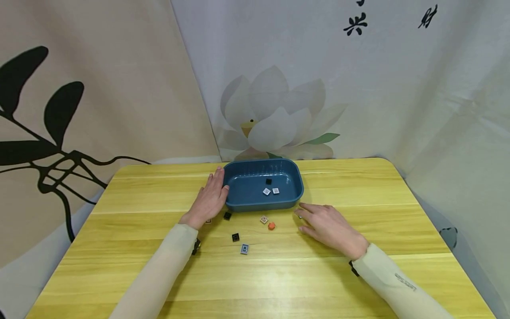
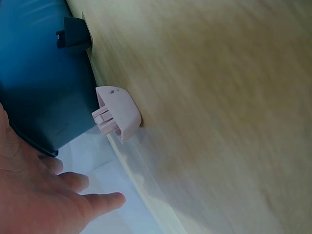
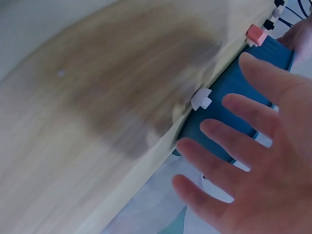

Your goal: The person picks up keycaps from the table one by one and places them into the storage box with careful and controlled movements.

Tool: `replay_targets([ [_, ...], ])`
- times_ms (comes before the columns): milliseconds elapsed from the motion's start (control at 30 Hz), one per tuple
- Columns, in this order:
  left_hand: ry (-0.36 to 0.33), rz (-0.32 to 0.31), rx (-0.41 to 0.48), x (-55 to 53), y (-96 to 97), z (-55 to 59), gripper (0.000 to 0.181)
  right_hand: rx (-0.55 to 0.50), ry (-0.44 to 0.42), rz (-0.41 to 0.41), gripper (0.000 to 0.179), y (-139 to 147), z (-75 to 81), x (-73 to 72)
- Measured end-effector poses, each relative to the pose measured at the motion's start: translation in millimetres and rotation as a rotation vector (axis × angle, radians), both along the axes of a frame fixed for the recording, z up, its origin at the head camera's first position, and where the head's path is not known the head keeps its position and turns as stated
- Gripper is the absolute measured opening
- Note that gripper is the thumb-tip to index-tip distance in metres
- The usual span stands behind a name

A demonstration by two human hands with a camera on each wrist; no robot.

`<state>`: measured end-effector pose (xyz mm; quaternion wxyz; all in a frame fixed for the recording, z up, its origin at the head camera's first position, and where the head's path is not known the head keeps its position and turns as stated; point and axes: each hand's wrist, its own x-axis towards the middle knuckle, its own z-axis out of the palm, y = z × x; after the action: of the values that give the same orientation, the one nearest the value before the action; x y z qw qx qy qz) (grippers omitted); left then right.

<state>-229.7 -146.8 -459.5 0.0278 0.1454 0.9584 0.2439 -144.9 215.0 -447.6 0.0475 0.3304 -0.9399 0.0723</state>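
My left hand (image 1: 209,197) rests along the left side of a blue plastic basin (image 1: 259,207), its fingers extended. Beneath that wrist lies a pale pink keycap (image 2: 119,111), stem side showing, with a black keycap (image 2: 77,34) near it. My right hand (image 1: 328,226) is spread just off the basin's front right corner, holding nothing. Its fingers hover by a white keycap (image 3: 201,99), mostly hidden from the head view. Inside the basin are a black keycap (image 1: 268,181) and two white keycaps (image 1: 266,192).
Before the basin, an orange keycap (image 1: 271,226) lies next to a pale keycap (image 1: 264,219). Further forward are another black keycap (image 1: 235,237) and a blue-grey keycap (image 1: 245,249). A printed curtain (image 1: 279,44) hangs behind the wooden table (image 1: 279,288).
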Motion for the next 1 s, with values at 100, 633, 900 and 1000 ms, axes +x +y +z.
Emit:
replay_targets([
  [100, -0.003, 0.003, 0.003, 0.8, -0.9, -0.6, 0.063, 0.011, -0.019, -0.007, 0.045, -2.0, -1.7, -1.8],
  [633, -0.001, -0.003, 0.013, -0.2, -0.9, -1.7, 0.063, 0.071, -0.058, -0.039, 0.032, -8.8, -5.1, -6.6],
  [900, 0.000, -0.003, 0.013, 0.7, 0.3, -0.3, 0.063, 0.073, -0.019, -0.038, 0.025, -8.3, -7.4, -6.9],
  [1000, -0.003, -0.002, 0.009, 0.4, 0.0, -0.9, 0.063, 0.069, -0.003, -0.042, 0.022, -8.1, -7.9, -6.4],
])
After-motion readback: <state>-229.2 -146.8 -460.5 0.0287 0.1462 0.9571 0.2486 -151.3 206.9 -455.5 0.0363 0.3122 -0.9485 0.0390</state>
